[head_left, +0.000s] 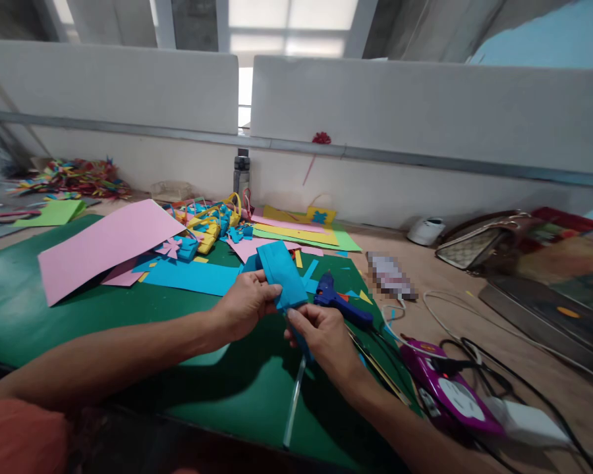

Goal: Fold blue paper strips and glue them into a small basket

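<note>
Between my hands is a small blue folded sheet (282, 266), boxlike and tilted, of paper or thin foam. My left hand (244, 299) is closed on its left edge, thumb on the front face. My right hand (321, 329) pinches its lower end, and some fingers are hidden behind it. A blue glue gun (343, 306) lies just right of my right hand. Below the hands, a clear stick (294, 405) like a glue stick rests on the green mat (188, 375). A flat blue strip (197, 278) lies beyond my left hand.
A large pink sheet (109, 247) lies at the left, near yellow and blue bags (210, 230). Colored sheets (301, 227) and a dark bottle (242, 172) stand or lie farther back. A purple power strip (445, 388), cables and a handbag (479, 243) are at the right.
</note>
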Demonstrator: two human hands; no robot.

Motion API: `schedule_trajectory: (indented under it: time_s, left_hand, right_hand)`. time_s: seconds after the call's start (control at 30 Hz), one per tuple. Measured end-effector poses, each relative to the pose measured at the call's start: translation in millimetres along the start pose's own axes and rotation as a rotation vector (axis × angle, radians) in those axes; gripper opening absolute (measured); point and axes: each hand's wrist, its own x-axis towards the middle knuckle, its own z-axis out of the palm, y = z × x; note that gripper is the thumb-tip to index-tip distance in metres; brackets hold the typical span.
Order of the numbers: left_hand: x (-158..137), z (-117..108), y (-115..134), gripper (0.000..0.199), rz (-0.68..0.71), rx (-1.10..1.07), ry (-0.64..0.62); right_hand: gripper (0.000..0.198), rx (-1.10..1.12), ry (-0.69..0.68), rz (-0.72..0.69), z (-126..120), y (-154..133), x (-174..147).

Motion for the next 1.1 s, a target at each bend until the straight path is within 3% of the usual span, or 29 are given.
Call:
schedule_trajectory:
  time_s: [0.13, 0.23, 0.3, 0.47, 0.53, 0.67, 1.1]
  left_hand:
    - [-1.2, 1.8, 3.4, 0.021, 0.014, -0.023, 0.009]
    - [0.3, 0.8, 7.0, 0.019, 0.010, -0.014, 0.037]
    - [1.8, -0.6, 8.7, 0.018, -0.003, -0.001, 0.062]
    - [3.7, -3.5, 8.1, 0.018, -0.054, 0.038, 0.009]
    - [3.9, -4.3, 6.5, 0.019, -0.076, 0.046, -0.016]
    - [4.9, -5.9, 2.7, 0.023, -0.098, 0.066, -0.020]
    - [1.9, -2.6, 4.4, 0.022, -0.136, 0.041, -0.023]
  right_hand:
    - [0.031, -0.066, -0.037, -0.037, -1.7, -1.5, -2.8]
    - [0.039, -0.223, 0.026, -0.196, -7.6, -1.7, -4.9]
    - [0.038, -0.367, 0.133, -0.391, -13.6, -1.5, -4.6]
    - [0.013, -0.789, 0.388, -1.054, -23.6, -0.3, 3.0]
    - [0.014, -0.925, 0.410, -1.184, -23.9, 0.4, 5.7]
    - [0.022, -1.063, 0.368, -1.250, -23.6, 2.5, 6.9]
    - [0.028, -1.177, 0.234, -1.333, -24.9, 3.2, 7.3]
